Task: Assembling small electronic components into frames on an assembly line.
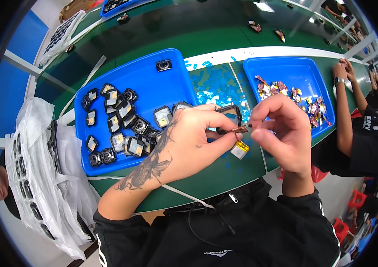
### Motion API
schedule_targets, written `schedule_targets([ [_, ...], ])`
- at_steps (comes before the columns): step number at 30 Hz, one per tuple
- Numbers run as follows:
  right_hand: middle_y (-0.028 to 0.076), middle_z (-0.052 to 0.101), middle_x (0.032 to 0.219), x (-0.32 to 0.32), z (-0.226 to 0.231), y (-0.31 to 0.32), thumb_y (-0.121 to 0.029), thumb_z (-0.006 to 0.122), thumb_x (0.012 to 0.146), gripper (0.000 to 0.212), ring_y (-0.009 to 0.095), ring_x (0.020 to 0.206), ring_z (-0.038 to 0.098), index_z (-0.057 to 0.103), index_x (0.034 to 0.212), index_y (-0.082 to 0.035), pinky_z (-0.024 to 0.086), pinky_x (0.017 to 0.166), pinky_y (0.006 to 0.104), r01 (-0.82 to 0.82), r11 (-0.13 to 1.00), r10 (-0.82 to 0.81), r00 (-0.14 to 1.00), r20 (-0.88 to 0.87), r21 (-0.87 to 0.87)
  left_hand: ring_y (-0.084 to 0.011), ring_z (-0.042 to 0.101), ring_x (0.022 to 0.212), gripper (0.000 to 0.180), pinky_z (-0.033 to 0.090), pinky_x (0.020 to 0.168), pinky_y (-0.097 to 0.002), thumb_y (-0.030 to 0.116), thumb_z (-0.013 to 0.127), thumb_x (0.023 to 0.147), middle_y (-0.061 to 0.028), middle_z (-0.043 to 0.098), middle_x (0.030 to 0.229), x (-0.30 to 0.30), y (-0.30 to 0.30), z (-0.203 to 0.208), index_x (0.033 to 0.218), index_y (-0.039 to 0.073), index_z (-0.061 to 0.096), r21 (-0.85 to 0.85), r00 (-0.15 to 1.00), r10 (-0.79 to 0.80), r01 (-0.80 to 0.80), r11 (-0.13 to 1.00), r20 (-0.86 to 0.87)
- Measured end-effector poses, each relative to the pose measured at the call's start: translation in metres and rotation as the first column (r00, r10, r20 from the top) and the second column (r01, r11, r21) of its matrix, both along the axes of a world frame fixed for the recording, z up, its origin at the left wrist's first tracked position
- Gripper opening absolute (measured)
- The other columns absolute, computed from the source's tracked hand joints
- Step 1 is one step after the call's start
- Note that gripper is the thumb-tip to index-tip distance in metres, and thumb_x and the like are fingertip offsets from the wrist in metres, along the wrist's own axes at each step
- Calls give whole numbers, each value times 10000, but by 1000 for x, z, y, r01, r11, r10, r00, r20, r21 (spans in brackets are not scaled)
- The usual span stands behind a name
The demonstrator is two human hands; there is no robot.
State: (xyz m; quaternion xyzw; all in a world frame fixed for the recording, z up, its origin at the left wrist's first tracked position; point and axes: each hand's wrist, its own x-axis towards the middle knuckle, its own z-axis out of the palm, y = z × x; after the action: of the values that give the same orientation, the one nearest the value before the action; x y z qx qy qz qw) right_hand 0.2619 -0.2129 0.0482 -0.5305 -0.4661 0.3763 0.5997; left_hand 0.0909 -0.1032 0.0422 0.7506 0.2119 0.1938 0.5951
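Observation:
My left hand (191, 140), with a tattooed forearm behind it, is closed on a black watch case (230, 114) that shows past the fingers. A small reddish circuit board (241, 130) pokes out by its thumb tip. From the board, a silver battery with yellow tape (239, 150) hangs on thin wires. Just to the right, my right hand (287, 133) is curled in a pinch, thumb and forefinger close to the board. A tiny dark piece shows at those fingertips, too small to name. The lower part of the watch case is hidden by my left hand.
A blue tray (140, 62) on the left holds several black watch cases. Another blue tray (282, 63) holds small boards with batteries. Blue film pieces (218, 84) lie between them on the green table (202, 180). Wrapped stacks (33, 178) stand left; a co-worker (353, 129) sits right.

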Motion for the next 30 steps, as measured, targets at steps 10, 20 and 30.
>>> schedule_targets([
  [10, 52, 611, 945, -6, -22, 7, 56, 696, 845, 242, 86, 839, 618, 552, 1035, 15, 506, 712, 210, 123, 981, -132, 990, 47, 151, -181, 609, 1123, 419, 537, 925, -286, -98, 591, 881, -148, 588, 1254, 3, -6, -4, 1297, -64, 552, -279, 970, 73, -5, 960, 232],
  [20, 54, 589, 941, -12, -33, 11, 78, 709, 809, 294, 87, 816, 605, 544, 1040, 1, 487, 664, 206, 180, 948, -261, 913, 314, 263, -185, 607, 1133, 519, 501, 965, -289, -122, 529, 898, -171, 580, 1283, 6, -5, -5, 1401, -23, 446, -331, 963, 102, -15, 943, 248],
  [30, 41, 592, 941, -17, -23, 27, 63, 668, 825, 387, 92, 805, 584, 564, 1188, -21, 500, 632, 216, 149, 986, -165, 853, 494, 72, -158, 668, 935, 607, 525, 763, -284, -74, 505, 919, -153, 670, 1010, 8, -11, -20, 1464, 50, 267, -393, 924, 262, -139, 909, 279],
])
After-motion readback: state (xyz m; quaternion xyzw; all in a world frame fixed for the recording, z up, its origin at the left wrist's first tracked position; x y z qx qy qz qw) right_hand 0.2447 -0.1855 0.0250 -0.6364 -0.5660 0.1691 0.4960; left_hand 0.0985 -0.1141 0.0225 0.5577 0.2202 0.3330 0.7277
